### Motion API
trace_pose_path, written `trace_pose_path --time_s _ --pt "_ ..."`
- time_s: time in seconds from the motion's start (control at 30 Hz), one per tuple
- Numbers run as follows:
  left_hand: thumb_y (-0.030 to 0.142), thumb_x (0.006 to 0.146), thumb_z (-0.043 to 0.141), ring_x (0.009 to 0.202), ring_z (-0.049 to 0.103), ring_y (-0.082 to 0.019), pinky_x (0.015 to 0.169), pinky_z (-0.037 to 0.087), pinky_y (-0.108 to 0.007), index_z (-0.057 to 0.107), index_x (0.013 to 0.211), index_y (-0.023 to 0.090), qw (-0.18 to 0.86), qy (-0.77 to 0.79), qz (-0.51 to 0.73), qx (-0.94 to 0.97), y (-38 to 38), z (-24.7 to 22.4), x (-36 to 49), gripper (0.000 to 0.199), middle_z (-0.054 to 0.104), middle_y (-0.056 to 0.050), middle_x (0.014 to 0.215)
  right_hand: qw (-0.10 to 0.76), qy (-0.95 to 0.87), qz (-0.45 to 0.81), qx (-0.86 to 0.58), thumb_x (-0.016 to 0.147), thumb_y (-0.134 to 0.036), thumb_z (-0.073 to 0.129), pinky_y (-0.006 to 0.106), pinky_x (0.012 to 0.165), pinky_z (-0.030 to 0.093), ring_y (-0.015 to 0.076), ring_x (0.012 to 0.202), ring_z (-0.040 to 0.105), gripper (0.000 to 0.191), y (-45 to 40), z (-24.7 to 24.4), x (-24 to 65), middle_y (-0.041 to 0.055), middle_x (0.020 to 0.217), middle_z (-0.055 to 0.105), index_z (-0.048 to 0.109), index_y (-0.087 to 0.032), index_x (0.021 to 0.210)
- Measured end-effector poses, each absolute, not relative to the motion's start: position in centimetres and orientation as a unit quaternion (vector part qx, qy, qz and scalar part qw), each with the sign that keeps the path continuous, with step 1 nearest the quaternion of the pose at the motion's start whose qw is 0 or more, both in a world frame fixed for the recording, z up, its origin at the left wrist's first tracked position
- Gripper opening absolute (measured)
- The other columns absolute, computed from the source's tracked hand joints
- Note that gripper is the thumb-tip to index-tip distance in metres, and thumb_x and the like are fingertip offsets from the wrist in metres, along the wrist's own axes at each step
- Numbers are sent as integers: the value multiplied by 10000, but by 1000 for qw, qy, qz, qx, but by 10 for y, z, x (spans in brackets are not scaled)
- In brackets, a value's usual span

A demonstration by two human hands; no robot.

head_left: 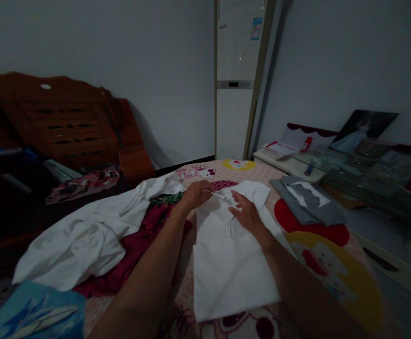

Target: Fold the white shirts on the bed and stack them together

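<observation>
A white garment (232, 268) lies partly folded on the pink patterned cloth (258, 172), its long side running away from me. At the garment's far left edge, my left hand (197, 194) pinches a bit of the white fabric between thumb and fingers. My right hand (245, 212) is over the upper right part of the same garment, fingers spread and bent a little, with nothing gripped. Some creases and a thin dark line show in the fabric below the right fingers.
Left of my arms lie a crumpled white garment (81, 240), a dark red one (142, 249) and a blue printed cloth (39, 313). A folded grey garment (308, 202) is at the right. Beyond stand a wooden chair (67, 122) and a glass-topped cabinet (368, 174).
</observation>
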State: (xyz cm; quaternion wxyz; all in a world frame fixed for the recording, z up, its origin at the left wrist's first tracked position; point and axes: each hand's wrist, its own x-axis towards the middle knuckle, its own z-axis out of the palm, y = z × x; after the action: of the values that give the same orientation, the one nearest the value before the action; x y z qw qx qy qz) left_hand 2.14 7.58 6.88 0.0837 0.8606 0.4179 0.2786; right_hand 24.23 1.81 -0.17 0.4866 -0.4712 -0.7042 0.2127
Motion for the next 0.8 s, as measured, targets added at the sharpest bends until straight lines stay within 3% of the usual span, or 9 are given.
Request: trace_pose_path --time_s 0.07,0.17,0.23,0.3,0.4,0.5,0.67,0.8 --pt "116 742 591 827 673 -161 776 510 -246 746 858 180 136 394 218 882 67 83 26 204 745 -15 882 484 -732 197 -438 748 -235 722 415 943 520 261 1214 562 645 16 3 242 132 1362 581 550 -230 1370" --pt "135 731 626 687 653 -133 658 481 -204 751 807 186 226 380 105 891 56 97 28 155 731 6 737 460 -769 193 -400 783 -224 697 431 1051 436 254 1218 561 327 12 10 238 119 1244 664 723 -218 1109" --pt "204 772 628 633 650 -127 618 480 -205 750 838 178 296 383 81 872 55 100 22 140 734 -12 740 439 -778 222 -391 802 -189 653 396 986 471 233 1066 635 166 8 13 235 111 1052 728 760 -195 929" --pt "269 826 579 607 658 -130 600 492 -219 737 892 153 326 412 134 840 61 98 12 206 739 -42 777 424 -770 271 -392 786 -179 649 337 850 508 206 897 659 127 3 18 230 89 914 733 755 -172 858" --pt "256 828 536 653 673 -152 651 518 -249 725 897 128 238 496 268 791 76 90 -2 239 728 -60 764 393 -752 359 -389 781 -237 655 249 662 467 155 714 606 113 -6 28 223 30 733 676 712 -150 736" --pt "166 771 524 831 679 -178 802 529 -285 745 855 147 139 520 310 783 88 77 -6 237 740 -67 858 325 -746 453 -364 795 -293 634 207 535 365 103 575 493 204 -12 33 218 -22 588 563 656 -144 656" --pt "41 622 509 938 661 -193 923 501 -292 759 681 179 122 507 184 833 91 57 -3 292 743 -56 954 250 -744 531 -320 757 -362 665 201 497 297 86 532 415 248 -13 29 218 -37 552 507 641 -139 652" --pt "25 619 523 983 664 -205 945 492 -283 780 688 188 111 501 114 851 91 51 -9 312 737 -54 1102 244 -739 540 -320 759 -379 647 202 500 275 78 533 379 289 -12 29 220 -43 548 471 588 -144 602"
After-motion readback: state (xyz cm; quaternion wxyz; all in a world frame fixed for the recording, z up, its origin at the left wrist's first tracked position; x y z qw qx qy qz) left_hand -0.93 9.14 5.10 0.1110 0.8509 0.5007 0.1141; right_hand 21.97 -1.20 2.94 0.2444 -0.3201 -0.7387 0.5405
